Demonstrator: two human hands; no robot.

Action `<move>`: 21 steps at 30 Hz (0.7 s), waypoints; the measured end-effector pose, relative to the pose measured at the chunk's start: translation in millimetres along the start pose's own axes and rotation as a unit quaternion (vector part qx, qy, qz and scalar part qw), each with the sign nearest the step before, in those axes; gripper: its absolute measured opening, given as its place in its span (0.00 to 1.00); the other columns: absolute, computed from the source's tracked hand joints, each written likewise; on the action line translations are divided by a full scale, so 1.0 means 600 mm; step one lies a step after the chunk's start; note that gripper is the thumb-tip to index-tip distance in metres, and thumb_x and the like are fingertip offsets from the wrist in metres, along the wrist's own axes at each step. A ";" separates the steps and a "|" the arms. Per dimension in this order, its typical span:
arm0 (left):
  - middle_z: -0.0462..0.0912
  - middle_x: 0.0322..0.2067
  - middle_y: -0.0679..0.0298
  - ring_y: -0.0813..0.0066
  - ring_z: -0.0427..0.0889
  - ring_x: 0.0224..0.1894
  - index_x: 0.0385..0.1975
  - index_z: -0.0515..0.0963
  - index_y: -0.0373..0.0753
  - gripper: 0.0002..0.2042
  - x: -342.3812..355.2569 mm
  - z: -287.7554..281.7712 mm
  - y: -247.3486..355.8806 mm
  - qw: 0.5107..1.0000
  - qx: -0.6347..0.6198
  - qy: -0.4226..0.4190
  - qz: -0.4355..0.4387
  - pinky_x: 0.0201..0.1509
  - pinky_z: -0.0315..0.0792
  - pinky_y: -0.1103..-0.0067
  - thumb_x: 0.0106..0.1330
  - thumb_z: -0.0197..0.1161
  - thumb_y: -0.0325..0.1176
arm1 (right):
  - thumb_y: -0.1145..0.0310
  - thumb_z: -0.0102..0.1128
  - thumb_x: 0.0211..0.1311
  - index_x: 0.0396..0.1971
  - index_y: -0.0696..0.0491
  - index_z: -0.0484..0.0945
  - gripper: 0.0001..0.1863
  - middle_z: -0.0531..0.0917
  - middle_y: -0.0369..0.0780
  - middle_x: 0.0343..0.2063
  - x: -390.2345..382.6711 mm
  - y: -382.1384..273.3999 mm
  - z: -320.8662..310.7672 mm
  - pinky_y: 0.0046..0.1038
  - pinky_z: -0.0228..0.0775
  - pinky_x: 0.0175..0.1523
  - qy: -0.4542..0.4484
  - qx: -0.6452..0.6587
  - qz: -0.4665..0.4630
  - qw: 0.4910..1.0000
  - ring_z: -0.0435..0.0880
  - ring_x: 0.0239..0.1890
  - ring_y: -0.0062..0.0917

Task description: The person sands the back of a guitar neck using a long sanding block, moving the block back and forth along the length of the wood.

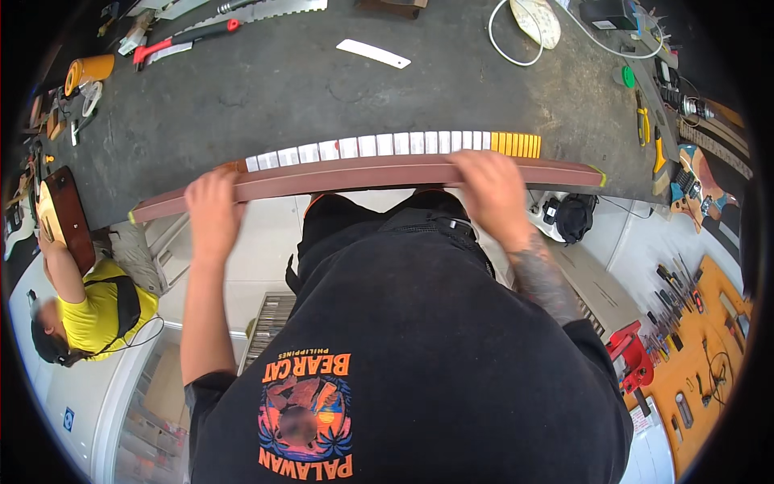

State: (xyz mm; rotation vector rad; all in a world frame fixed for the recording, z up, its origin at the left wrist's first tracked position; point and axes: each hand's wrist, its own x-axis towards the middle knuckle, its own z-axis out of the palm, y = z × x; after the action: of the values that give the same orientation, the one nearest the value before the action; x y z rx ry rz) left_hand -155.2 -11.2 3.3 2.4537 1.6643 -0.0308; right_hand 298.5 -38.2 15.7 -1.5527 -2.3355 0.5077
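Observation:
A long, dark reddish-brown bar [347,175] with yellow-green ends lies along the near edge of the dark workbench [322,105]. My left hand [213,198] is closed over its left part, fingers on top. Farther right, my right hand [486,184] grips the same bar, its fingers curled over the far side. Just behind the bar runs a row of small white rectangular pieces [387,145], followed at its right by narrow yellow ones [516,145]. Whether these are fixed to the bar I cannot tell.
Toward the back lie a white blade [373,53], a red-and-black handled tool [189,39] and a white cable [516,63]. Yellow-handled pliers [642,125] are at right. A person in a yellow shirt [121,302] holds a brown board at left. A tool board [701,363] stands right.

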 end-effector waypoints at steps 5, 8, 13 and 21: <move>0.79 0.48 0.62 0.63 0.77 0.55 0.45 0.75 0.43 0.21 0.092 0.021 0.225 0.996 -0.028 0.059 0.066 0.60 0.67 0.60 0.51 0.73 0.34 | 0.83 0.68 0.46 0.53 0.54 0.81 0.28 0.85 0.46 0.51 -0.115 0.175 -0.102 0.43 0.69 0.63 -0.014 -0.049 0.066 0.996 0.81 0.55 0.44; 0.80 0.48 0.61 0.60 0.77 0.54 0.46 0.75 0.42 0.22 0.082 0.025 0.215 0.997 -0.032 0.052 0.051 0.59 0.67 0.61 0.50 0.73 0.33 | 0.82 0.68 0.47 0.52 0.54 0.81 0.26 0.85 0.44 0.48 -0.098 0.158 -0.100 0.43 0.70 0.61 -0.011 -0.050 0.047 0.998 0.82 0.53 0.43; 0.80 0.52 0.59 0.55 0.76 0.56 0.51 0.75 0.40 0.25 -0.008 -0.003 -0.007 1.000 0.010 0.020 -0.010 0.62 0.66 0.59 0.49 0.72 0.26 | 0.79 0.66 0.50 0.51 0.52 0.82 0.24 0.86 0.41 0.46 0.008 -0.021 0.017 0.41 0.71 0.56 0.046 0.025 0.004 0.999 0.83 0.50 0.38; 0.79 0.45 0.62 0.61 0.77 0.52 0.43 0.75 0.43 0.17 0.076 0.013 0.179 0.999 0.012 -0.011 0.046 0.59 0.67 0.58 0.56 0.70 0.36 | 0.84 0.65 0.49 0.51 0.53 0.82 0.26 0.86 0.43 0.48 -0.079 0.129 -0.083 0.41 0.71 0.61 -0.008 -0.044 0.058 0.997 0.82 0.54 0.41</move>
State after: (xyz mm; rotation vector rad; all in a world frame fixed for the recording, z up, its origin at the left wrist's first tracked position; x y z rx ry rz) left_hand -38.6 -9.1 5.0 2.5340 1.5503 -0.0660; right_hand 401.2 -47.7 24.0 -1.7374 -2.3186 0.4514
